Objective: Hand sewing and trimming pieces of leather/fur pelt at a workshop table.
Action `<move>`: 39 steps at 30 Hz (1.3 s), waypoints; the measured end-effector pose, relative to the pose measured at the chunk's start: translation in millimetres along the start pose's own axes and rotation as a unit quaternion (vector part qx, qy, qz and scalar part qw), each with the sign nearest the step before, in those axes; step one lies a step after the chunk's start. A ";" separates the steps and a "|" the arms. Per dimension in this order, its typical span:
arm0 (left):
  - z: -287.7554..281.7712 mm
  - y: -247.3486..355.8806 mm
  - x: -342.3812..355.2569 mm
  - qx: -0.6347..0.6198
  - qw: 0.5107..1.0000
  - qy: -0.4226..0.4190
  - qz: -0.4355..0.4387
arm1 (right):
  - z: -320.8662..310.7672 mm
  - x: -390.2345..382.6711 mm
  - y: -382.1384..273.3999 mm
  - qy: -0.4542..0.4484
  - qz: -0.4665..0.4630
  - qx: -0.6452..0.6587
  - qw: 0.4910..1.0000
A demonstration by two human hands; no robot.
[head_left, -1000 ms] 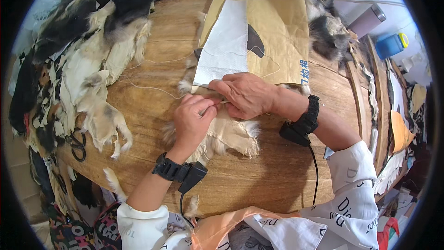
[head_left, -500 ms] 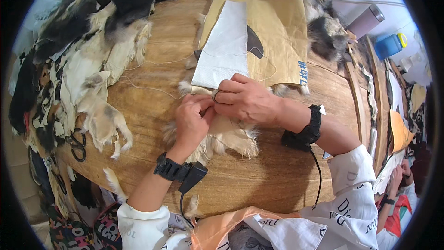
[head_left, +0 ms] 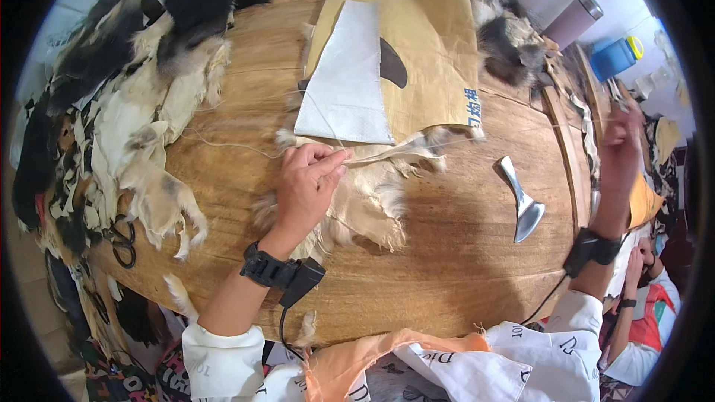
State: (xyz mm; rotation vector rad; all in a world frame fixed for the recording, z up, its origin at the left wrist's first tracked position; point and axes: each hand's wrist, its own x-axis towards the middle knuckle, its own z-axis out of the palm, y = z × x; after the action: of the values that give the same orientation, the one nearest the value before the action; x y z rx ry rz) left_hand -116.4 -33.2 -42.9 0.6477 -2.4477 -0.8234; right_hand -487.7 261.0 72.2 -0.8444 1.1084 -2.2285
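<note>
My left hand pinches the edge of a pale fur piece just below a white strip, which lies on a brown paper sheet with a dark shape showing beside it. My right hand, blurred, is raised far right with curled fingers; a fine pale thread runs toward it from near my left hand, and what it holds is too smeared to make out. A steel fan-shaped blade lies on the wooden table between my hands.
Fur pelts pile along the left, with black scissors beside them. Dark fur, a pink tumbler, a blue container and wooden slats are at the right. A co-worker is at the lower right.
My right hand has swung up and right from beside my left hand, stretching the thread and uncovering the steel blade. My left hand stays at the fur edge. The co-worker has come into view.
</note>
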 end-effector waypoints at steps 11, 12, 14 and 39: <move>2.3 -1.9 3.2 -0.013 0.999 -0.027 0.011 | 67.7 -50.6 35.1 0.157 0.120 -0.448 0.872; 0.4 -4.0 1.5 -0.013 1.000 -0.026 0.011 | 100.7 -53.2 62.0 0.072 0.180 -0.403 0.894; -5.1 -2.8 2.6 0.001 0.999 -0.032 0.023 | 154.5 -56.3 113.8 -0.128 0.064 -0.500 0.854; 1.2 -3.3 4.8 -0.044 0.999 -0.004 -0.007 | 202.4 -79.9 88.8 -0.317 0.029 -0.432 0.844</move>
State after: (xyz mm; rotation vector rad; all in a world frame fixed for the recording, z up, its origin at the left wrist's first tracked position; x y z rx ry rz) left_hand -119.9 -37.8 -44.6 0.6315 -2.4025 -0.9349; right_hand -273.9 163.2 70.6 -1.7045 1.7219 -1.1254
